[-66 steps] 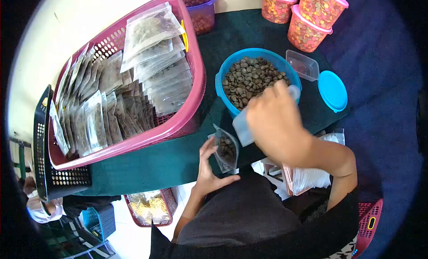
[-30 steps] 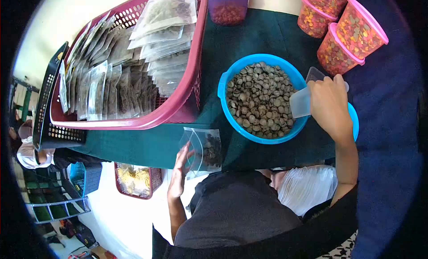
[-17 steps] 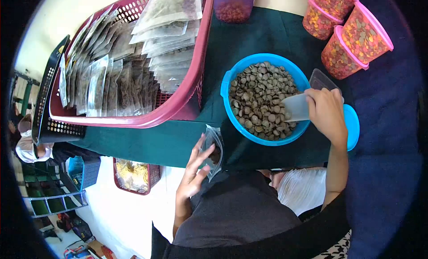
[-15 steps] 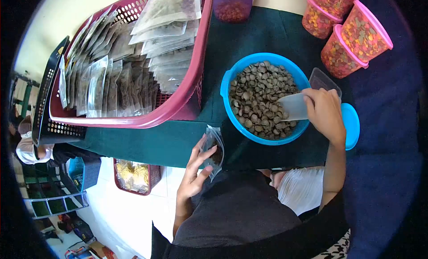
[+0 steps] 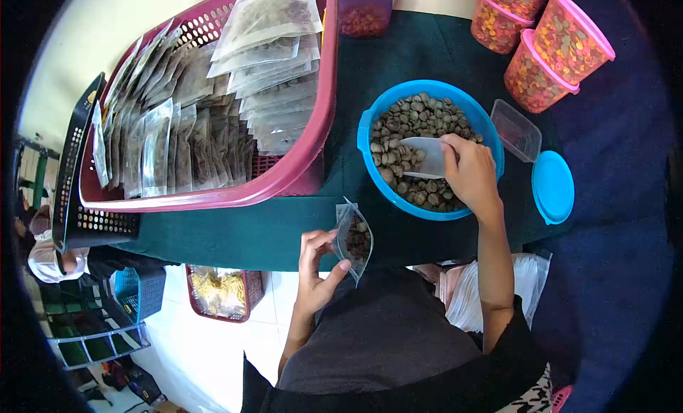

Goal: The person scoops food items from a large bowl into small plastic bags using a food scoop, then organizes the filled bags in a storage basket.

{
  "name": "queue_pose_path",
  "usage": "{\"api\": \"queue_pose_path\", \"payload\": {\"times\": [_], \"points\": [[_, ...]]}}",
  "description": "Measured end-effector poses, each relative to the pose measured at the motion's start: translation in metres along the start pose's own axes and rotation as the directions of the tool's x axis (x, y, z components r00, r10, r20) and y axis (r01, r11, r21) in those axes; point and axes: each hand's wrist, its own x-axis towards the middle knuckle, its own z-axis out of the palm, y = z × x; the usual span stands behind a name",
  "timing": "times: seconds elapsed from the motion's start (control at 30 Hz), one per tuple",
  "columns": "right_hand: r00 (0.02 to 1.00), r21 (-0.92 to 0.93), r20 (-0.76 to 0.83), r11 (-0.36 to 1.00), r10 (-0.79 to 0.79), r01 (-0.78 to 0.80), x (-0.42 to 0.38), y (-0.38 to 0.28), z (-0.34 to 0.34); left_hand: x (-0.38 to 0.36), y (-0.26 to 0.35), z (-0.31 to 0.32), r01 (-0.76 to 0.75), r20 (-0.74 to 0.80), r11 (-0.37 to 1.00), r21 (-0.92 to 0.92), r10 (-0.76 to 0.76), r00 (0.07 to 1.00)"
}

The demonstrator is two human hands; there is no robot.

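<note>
My right hand (image 5: 469, 172) grips a translucent white scoop (image 5: 425, 157), which is pushed into small greyish-brown discs (image 5: 427, 114) filling a blue tub (image 5: 492, 132). Some discs lie on the scoop's blade. Left of the tub, my left hand (image 5: 318, 265) is closed on a clear zip bag (image 5: 354, 239), fingers on one side and thumb at its lower edge. The bag's mouth gapes, and brown pieces show inside it.
A maroon basket (image 5: 313, 167) packed with filled bags (image 5: 171, 139) stands at left. Tubs of colourful pieces (image 5: 537, 75) are stacked at upper right. A clear box (image 5: 517, 130) and blue lid (image 5: 553, 187) lie right of the tub. A person (image 5: 53, 253) is at far left.
My right hand and scoop have moved left within the tub, and discs now lie on the blade. The bag in my left hand has turned and its mouth gapes wider.
</note>
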Motion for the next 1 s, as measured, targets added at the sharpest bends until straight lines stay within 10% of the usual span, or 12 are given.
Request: {"api": "queue_pose_path", "payload": {"times": [0.37, 1.0], "points": [[0.994, -0.620, 0.101, 0.779, -0.037, 0.092, 0.009, -0.019, -0.045, 0.010, -0.003, -0.024, -0.017, 0.117, 1.000, 0.013, 0.015, 0.993], [0.967, 0.025, 0.184, 0.983, 0.176, -0.184, 0.013, 0.013, -0.001, 0.019, -0.005, -0.033, -0.047, 0.210, 0.999, -0.004, 0.046, 0.977]]}}
